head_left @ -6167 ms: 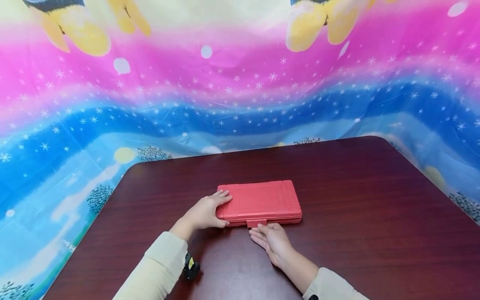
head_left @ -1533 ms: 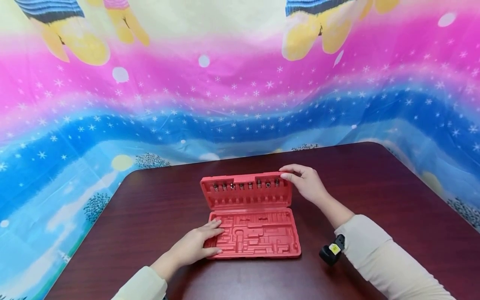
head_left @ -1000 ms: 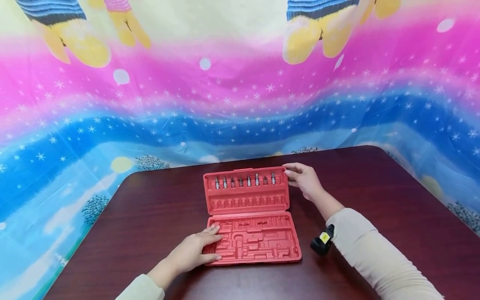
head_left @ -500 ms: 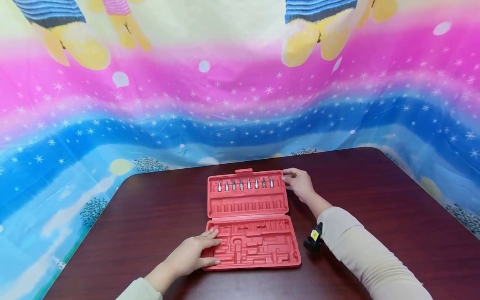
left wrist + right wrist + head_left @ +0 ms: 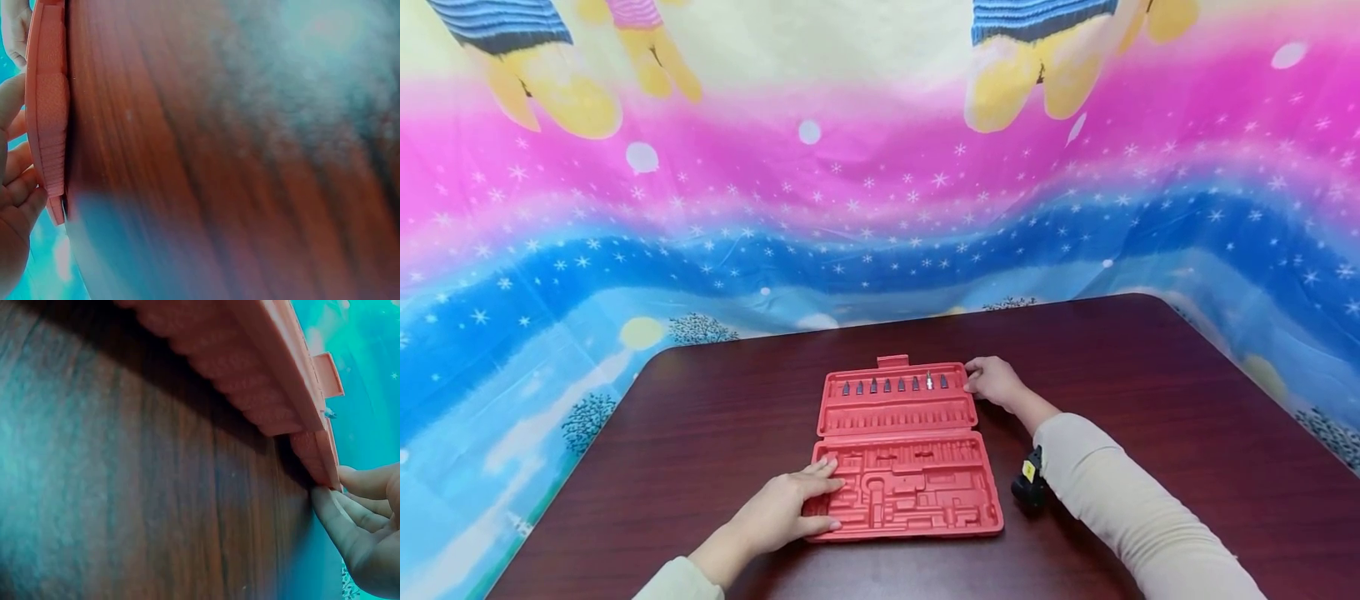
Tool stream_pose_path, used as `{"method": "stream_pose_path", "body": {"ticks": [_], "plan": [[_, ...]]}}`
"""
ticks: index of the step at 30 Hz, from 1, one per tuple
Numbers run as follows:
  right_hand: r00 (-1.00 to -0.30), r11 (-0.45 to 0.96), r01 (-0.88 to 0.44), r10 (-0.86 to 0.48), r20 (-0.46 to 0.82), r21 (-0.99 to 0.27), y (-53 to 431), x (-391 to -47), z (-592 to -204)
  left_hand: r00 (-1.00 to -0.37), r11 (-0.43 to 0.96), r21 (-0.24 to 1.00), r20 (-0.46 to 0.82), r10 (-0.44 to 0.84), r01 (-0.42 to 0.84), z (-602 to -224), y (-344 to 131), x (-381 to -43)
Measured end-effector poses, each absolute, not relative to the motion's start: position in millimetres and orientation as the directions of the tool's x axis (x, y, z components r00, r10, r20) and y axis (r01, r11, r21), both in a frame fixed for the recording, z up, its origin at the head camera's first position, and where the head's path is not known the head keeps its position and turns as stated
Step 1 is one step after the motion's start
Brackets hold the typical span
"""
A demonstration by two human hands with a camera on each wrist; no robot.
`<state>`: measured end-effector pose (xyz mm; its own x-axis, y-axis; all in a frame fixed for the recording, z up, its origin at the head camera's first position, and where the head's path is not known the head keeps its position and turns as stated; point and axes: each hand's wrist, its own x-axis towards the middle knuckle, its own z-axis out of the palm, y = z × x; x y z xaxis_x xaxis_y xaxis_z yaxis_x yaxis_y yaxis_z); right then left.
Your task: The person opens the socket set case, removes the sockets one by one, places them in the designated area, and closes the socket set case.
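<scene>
A red case (image 5: pixel 932 483) lies unfolded on the dark reddish-brown table (image 5: pixel 700 417), near the middle, its base toward the person and its lid (image 5: pixel 868 401) laid back on the far side. The base is moulded with many shaped hollows. Eight small bits (image 5: pixel 901 385) stand in a row along the far part of the lid, with ribbed slots nearer the hinge, and a latch tab (image 5: pixel 892 362) juts from the lid's far edge.

The left hand (image 5: pixel 786 504) rests on the left side of the base, fingers extended and spread over the rim, covering some of the hollows there. The right hand (image 5: pixel 996 383) pinches the right edge of the lid near its far corner, thumb against fingers; I cannot tell whether the lid touches the table.

A black device (image 5: pixel 1028 483) with a yellow label hangs at the right wrist, beside a pale sleeve (image 5: pixel 1120 492) and just right of the case. Past the table's far edge hangs a cloth (image 5: pixel 880 167) in pink, blue and pale yellow, printed with snowflakes, round spots and bushes.
</scene>
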<state>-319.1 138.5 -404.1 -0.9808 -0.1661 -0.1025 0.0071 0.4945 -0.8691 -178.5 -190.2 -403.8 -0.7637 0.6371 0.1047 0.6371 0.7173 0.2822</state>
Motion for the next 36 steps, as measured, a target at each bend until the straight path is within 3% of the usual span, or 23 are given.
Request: {"method": "stream_pose_path", "body": {"ticks": [5,13,24,36], "plan": [[-0.981,0.513,-0.007,-0.171,-0.094,-0.858,139.1,-319.0,-403.2,-0.774,0.727,0.295,0.079,0.628,0.62,-403.8,-189.7,-178.4],[-0.991,0.586,-0.107,-0.132,0.036,-0.803,132.9,-322.1,-396.1,-0.775,0.726,0.303,0.081,0.626,0.618,-402.7,-190.9,-179.1],[-0.963,0.457,-0.039,-0.256,-0.089,-0.889,125.8,-331.2,-392.0,-0.764,0.714,0.304,0.084,0.64,0.631,-401.4,-190.2,-179.1],[-0.958,0.651,-0.102,-0.267,-0.101,-0.752,111.1,-335.2,-390.2,-0.76,0.713,0.283,0.113,0.64,0.642,-404.1,-190.8,-177.8]]}}
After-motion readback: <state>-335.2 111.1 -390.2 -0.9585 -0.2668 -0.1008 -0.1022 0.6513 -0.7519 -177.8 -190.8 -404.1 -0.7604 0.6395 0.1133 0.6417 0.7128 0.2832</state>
